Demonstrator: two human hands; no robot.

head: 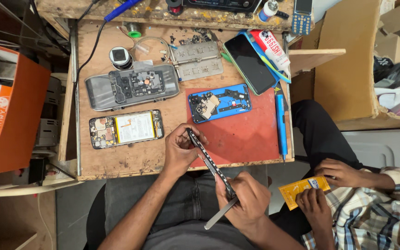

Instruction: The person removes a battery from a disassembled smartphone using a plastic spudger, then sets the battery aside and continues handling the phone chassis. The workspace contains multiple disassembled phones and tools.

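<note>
We grip the phone (209,159) edge-on, left hand (179,150) clamped up top, right hand (246,201) pinching its bottom with a metal tool (219,214); still sealed, two opened phones (126,128) beyond.

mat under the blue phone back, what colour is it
Red mat, seen in the head view.

Scuffed wooden workbench (130,157), perhaps concrete floor (72,208)

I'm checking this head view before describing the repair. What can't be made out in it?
- Thin dark phone, held edge-on between left hand and right hand: its faces are turned away.
- Flat metal tool: its tip is hidden under the right hand's grip.
- Yellow packet in another person's hands: contents unseen.
</note>
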